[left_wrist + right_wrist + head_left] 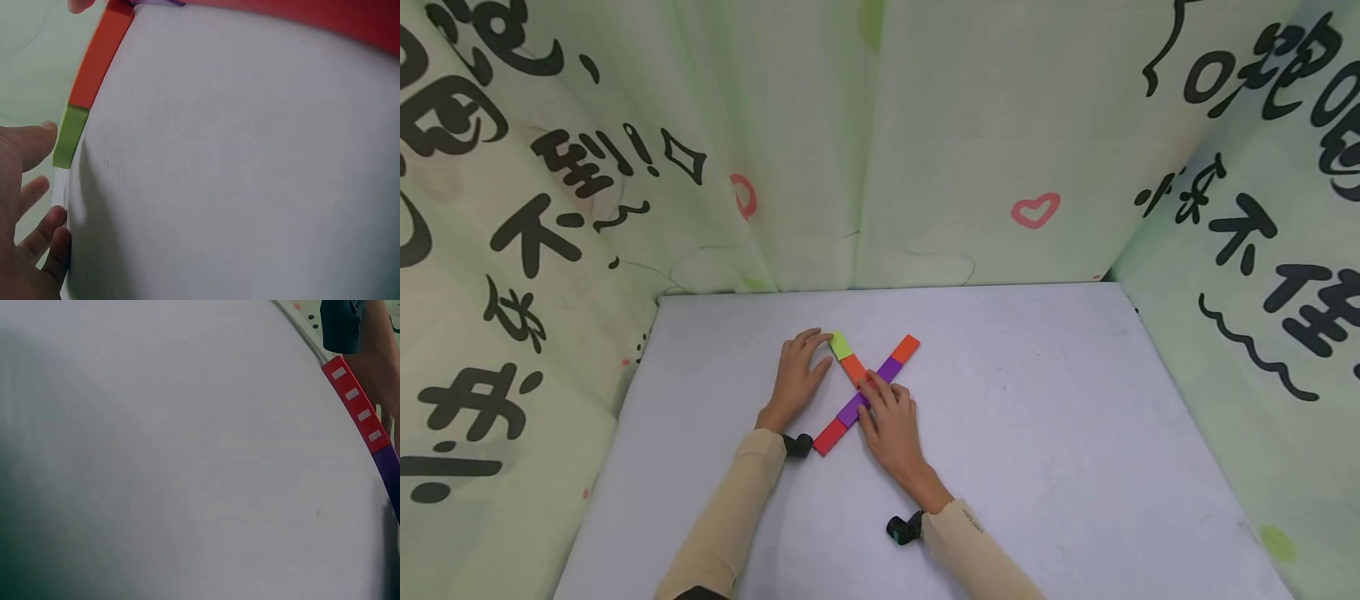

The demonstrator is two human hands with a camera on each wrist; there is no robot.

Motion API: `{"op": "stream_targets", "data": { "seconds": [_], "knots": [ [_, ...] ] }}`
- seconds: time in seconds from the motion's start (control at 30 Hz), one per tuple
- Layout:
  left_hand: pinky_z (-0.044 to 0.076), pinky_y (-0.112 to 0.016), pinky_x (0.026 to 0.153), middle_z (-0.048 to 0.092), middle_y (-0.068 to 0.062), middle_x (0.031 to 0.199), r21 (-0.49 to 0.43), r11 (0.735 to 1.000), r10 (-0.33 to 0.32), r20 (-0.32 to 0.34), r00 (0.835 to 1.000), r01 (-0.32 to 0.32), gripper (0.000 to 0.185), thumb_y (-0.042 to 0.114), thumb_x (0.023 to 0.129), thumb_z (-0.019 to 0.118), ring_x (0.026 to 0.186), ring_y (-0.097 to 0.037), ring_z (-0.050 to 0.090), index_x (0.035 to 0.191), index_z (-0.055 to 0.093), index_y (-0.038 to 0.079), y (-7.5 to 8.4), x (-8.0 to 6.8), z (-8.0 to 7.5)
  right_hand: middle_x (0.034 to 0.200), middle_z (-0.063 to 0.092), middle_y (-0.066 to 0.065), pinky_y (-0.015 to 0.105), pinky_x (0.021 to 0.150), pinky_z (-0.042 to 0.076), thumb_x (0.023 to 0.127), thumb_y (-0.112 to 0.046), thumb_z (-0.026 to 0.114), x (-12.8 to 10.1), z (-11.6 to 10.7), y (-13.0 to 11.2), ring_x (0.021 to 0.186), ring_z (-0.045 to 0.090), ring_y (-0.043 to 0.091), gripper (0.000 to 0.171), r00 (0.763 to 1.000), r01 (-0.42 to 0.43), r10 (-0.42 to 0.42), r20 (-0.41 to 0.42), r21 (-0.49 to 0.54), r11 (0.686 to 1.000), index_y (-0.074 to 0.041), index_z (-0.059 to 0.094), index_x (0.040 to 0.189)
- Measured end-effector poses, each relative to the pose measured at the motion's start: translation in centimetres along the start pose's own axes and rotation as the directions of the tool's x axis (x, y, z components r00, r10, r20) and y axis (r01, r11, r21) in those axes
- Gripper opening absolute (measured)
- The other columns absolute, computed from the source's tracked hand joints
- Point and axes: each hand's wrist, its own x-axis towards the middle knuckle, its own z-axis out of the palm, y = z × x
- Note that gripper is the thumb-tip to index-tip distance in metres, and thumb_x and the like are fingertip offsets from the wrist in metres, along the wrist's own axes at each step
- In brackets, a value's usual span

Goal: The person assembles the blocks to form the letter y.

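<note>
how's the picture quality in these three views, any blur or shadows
Head view: evenly lit and sharp, both hands, left hand and right hand, cast only faint shadows. Left wrist view: close and soft, fingers blurred beside the green block. Right wrist view: dark shading lower left; red block fairly sharp.

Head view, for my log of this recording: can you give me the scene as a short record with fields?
surface: pale table
long row: red, purple, orange blocks, laid end to end on a slant
short row: green block and orange block, crossing the long row
left hand: flat on the table, fingertips at the green block
right hand: fingers resting on the blocks where the rows cross
surroundings: printed curtains
</note>
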Motion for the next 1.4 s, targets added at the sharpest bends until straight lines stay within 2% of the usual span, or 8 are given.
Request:
{"op": "stream_targets", "data": {
  "seconds": [0.17, 0.47, 0.87, 1.13, 1.4],
  "knots": [
    [0.042, -0.055, 0.112, 0.056, -0.013, 0.152, 0.000, 1.000, -0.005, 0.002, 1.000, 0.005, 0.040, 0.020, 0.100, 0.070, 0.132, -0.039, 0.051, 0.139, 0.066, 0.016, -0.07, 0.56, 0.13, 0.155, 0.055, 0.008, 0.047, 0.089, 0.042, 0.104, -0.022, 0.062, -0.03, 0.10, 0.06, 0.121, 0.051, 0.034, 0.042, 1.000, 0.001, 0.000, 0.023, -0.023, 1.000, -0.013, 0.062, 0.145],
    [0.040, -0.057, 0.112, 0.063, -0.013, 0.143, -0.011, 1.000, -0.014, 0.020, 1.000, 0.014, 0.037, 0.021, 0.099, 0.072, 0.131, -0.039, 0.051, 0.135, 0.068, 0.013, 0.28, 0.65, 0.11, 0.155, 0.056, 0.006, 0.044, 0.090, 0.040, 0.106, -0.024, 0.058, -0.06, -0.14, -0.12, 0.123, 0.051, 0.032, 0.040, 0.999, -0.026, 0.027, 0.041, -0.025, 0.999, -0.013, 0.062, 0.145],
    [0.039, -0.055, 0.113, 0.063, -0.011, 0.142, 0.015, 1.000, -0.027, 0.024, 0.999, 0.027, 0.036, 0.022, 0.100, 0.071, 0.131, -0.037, 0.051, 0.135, 0.068, 0.015, 0.37, 0.55, 0.16, 0.155, 0.056, 0.004, 0.045, 0.092, 0.042, 0.107, -0.023, 0.056, -0.01, -0.30, -0.23, 0.124, 0.052, 0.033, 0.039, 0.999, -0.024, 0.026, 0.044, -0.040, 0.999, -0.014, 0.063, 0.144],
    [0.039, -0.055, 0.115, 0.064, -0.010, 0.143, 0.000, 1.000, -0.025, 0.030, 0.999, 0.025, 0.035, 0.021, 0.101, 0.070, 0.133, -0.036, 0.050, 0.135, 0.068, 0.016, 0.07, 0.45, 0.19, 0.155, 0.056, 0.004, 0.045, 0.093, 0.042, 0.108, -0.024, 0.054, -0.16, -0.09, -0.09, 0.125, 0.051, 0.032, 0.038, 0.997, -0.040, 0.043, 0.059, -0.050, 0.998, -0.015, 0.062, 0.145],
    [0.041, -0.052, 0.113, 0.063, -0.010, 0.146, -0.044, 0.999, -0.010, 0.085, 0.996, 0.014, 0.037, 0.020, 0.102, 0.068, 0.132, -0.033, 0.049, 0.138, 0.066, 0.014, -0.25, 0.71, -0.58, 0.155, 0.055, 0.005, 0.046, 0.093, 0.043, 0.108, -0.025, 0.055, -0.18, 0.06, -0.11, 0.125, 0.050, 0.033, 0.040, 0.998, -0.029, 0.033, 0.056, -0.069, 0.997, -0.015, 0.061, 0.146]
  ]
}}
